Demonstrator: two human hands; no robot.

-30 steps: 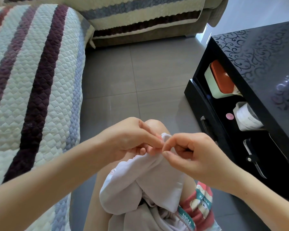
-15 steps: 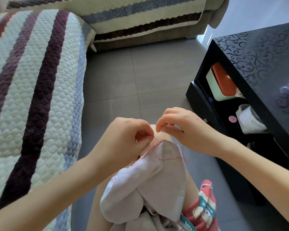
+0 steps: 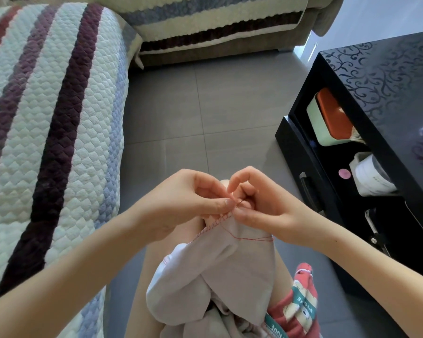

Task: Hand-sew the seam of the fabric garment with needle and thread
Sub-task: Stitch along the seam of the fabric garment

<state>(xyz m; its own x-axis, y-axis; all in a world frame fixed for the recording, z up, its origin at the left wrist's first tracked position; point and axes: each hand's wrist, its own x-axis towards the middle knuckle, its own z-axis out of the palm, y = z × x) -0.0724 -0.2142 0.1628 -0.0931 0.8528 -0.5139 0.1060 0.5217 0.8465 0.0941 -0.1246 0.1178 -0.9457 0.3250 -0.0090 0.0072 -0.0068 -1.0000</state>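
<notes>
A pale pinkish-grey garment [image 3: 232,267] lies over my knee, its upper edge lined with small red stitches [image 3: 214,224]. My left hand [image 3: 193,203] pinches that stitched edge between thumb and fingers. My right hand [image 3: 259,206] is curled against the same spot, its fingertips pinching at the seam where a thin needle [image 3: 238,204] barely shows. A loose red thread [image 3: 249,238] loops across the fabric below my right hand.
A quilted striped sofa cover [image 3: 47,132] fills the left side. A black cabinet [image 3: 386,98] stands at the right, its shelf holding a green-and-orange box [image 3: 327,120] and a white cup [image 3: 371,174]. Grey tiled floor [image 3: 205,113] lies ahead.
My right hand, which had pulled up and away with the thread, has come back down to the seam beside my left hand. The thread loop now lies slack on the fabric.
</notes>
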